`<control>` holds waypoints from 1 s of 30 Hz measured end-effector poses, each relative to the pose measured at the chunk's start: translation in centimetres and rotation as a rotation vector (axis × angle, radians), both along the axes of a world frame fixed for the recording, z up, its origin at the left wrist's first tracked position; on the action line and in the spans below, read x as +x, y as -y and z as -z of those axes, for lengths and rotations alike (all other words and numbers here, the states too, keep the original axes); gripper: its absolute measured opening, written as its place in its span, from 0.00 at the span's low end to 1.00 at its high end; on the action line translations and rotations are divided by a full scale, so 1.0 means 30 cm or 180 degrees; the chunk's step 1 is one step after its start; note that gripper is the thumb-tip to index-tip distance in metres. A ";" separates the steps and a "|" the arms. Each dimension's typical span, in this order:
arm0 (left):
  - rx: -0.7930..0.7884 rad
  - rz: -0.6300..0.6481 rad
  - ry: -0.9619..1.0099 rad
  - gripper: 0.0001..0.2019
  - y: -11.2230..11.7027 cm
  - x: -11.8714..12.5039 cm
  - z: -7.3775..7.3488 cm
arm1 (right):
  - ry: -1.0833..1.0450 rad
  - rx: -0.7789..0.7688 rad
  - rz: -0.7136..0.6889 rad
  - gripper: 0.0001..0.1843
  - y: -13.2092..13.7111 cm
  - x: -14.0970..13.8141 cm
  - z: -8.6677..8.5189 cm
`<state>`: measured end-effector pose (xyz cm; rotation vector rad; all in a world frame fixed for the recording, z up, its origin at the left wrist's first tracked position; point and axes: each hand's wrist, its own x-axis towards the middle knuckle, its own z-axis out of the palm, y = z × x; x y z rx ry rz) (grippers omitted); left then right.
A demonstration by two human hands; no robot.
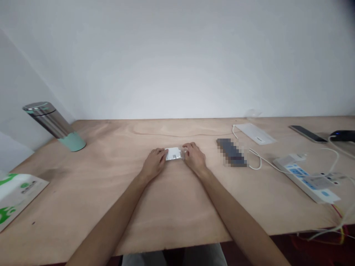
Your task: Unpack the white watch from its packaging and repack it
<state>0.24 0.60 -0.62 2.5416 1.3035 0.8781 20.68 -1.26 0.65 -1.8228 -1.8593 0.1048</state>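
A small flat white packet [174,153] in a clear plastic sleeve lies on the wooden table between my hands. It carries a small dark printed mark near its lower edge. My left hand [155,162] has the packet's left end, its thumb over the white part and the fingers curled beside it. At the opposite end, my right hand [195,157] pinches the see-through edge of the sleeve with bent fingers. Both forearms rest across the front of the table [172,207]. The packet's underside is hidden.
On the left stand a steel and mint-green flask [58,125] and a white-green printed bag [20,195]. To the right lie a pixelated dark phone-like object [232,152], a white flat pouch [256,133], another phone [307,133] and a power strip [305,179] with white cables.
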 end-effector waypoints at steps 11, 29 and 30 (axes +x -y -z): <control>-0.0313 -0.0218 -0.0002 0.18 0.006 0.003 -0.017 | -0.1177 -0.0021 -0.0728 0.13 -0.055 0.033 0.052; -0.0203 0.0018 -0.0112 0.17 -0.011 -0.011 -0.008 | -0.2323 -0.0320 -0.0868 0.18 -0.057 -0.008 0.071; -0.0201 0.0021 -0.0113 0.17 -0.012 -0.011 -0.007 | -0.2359 -0.0329 -0.0837 0.18 -0.056 -0.009 0.071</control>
